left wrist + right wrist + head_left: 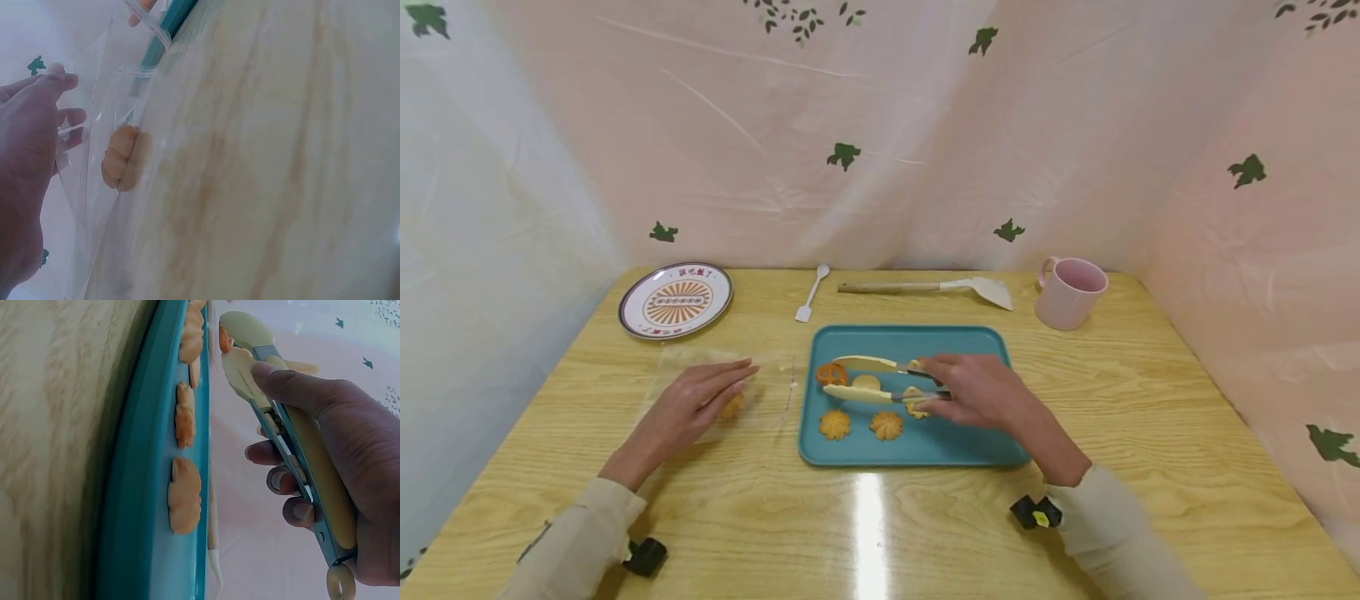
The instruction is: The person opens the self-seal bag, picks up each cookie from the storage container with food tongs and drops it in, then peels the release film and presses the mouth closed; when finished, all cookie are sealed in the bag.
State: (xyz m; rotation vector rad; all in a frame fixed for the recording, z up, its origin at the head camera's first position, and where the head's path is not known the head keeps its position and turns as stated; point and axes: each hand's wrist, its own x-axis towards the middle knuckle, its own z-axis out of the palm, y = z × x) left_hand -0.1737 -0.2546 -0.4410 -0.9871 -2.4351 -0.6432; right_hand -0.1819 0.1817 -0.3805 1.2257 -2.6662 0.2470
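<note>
Right wrist, fingers [280, 480] curled, gripping tongs [322, 475]

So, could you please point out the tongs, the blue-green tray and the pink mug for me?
Tongs [314, 457]: right wrist view, on the tan handle.
Blue-green tray [957, 445]: head view, on its bare surface towards the near edge.
Pink mug [1063, 302]: head view, on the outer wall.
</note>
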